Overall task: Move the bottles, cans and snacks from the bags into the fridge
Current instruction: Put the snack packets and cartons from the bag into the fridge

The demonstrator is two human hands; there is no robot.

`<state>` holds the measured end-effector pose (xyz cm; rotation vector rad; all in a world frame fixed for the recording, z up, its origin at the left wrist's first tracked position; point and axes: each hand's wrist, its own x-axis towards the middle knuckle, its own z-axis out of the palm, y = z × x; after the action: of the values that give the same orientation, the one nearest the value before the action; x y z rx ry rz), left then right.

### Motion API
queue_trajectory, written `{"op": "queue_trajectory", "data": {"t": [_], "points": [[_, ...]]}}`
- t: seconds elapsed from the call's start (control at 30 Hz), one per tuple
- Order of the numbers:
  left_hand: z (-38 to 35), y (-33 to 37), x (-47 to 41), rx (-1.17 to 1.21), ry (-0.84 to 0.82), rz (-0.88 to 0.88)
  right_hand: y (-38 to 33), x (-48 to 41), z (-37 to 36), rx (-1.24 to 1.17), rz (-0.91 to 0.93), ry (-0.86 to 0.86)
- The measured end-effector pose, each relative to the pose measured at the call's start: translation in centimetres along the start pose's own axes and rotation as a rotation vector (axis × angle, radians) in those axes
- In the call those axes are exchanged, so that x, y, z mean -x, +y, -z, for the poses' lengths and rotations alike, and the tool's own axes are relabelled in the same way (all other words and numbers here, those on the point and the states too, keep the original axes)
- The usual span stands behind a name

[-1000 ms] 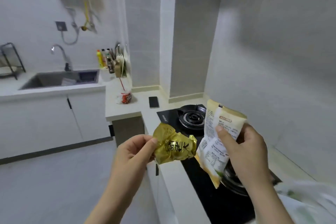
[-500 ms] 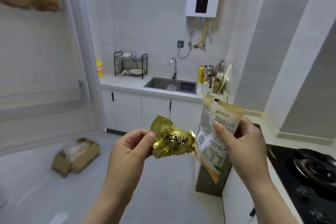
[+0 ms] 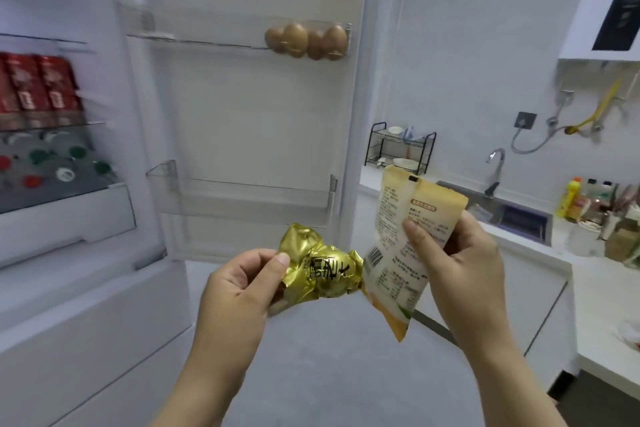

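The left hand [image 3: 239,284] pinches gold snack [image 3: 322,270]; right hand [image 3: 464,263] grips near-upright pale packet [image 3: 398,218].

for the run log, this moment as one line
left hand: grips crinkled gold foil snack | right hand: grips pale yellow printed pouch | white fridge door: open

White tiled walls [image 3: 450,62] enclose a small, evenly lit kitchen with a pale grey floor [image 3: 329,350], and the open fridge [image 3: 242,107] fills the left side. Along the far wall a white bench [image 3: 602,315] runs over white cabinets [image 3: 526,291]. It carries a steel sink [image 3: 523,218] with a curved tap [image 3: 496,166] and a black wire dish rack [image 3: 400,146] (a few plates and cups in it), and a white water heater [image 3: 606,10] hangs above at the right.
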<state>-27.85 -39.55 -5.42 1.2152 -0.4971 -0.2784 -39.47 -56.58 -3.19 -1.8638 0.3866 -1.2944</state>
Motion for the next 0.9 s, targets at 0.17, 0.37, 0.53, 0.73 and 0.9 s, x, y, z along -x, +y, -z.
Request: {"op": "queue_trajectory", "data": {"t": [0.17, 0.37, 0.53, 0.73, 0.9], "points": [[1.0, 0.6, -2.5, -0.051, 0.120, -0.068, 1.2, -4.1, -3.4, -0.130, 0.024, -0.063], [1.1, 0.1, -4.5, -0.103, 0.246, -0.103, 2.8, -8.5, -6.9, -0.204, 0.058, -0.155], [2.0, -0.9, -5.3, -0.160, 0.360, -0.092, 4.1, -10.9, -10.0, -0.253, 0.077, -0.193], [4.4, -0.8, -7.1, -0.176, 0.457, -0.098, 4.1, -12.9, -14.7, -0.306, 0.092, -0.184], [7.3, -0.6, -9.7, -0.170, 0.488, -0.119, 3.9, -14.3, -19.2, -0.338, 0.067, -0.219]]}}
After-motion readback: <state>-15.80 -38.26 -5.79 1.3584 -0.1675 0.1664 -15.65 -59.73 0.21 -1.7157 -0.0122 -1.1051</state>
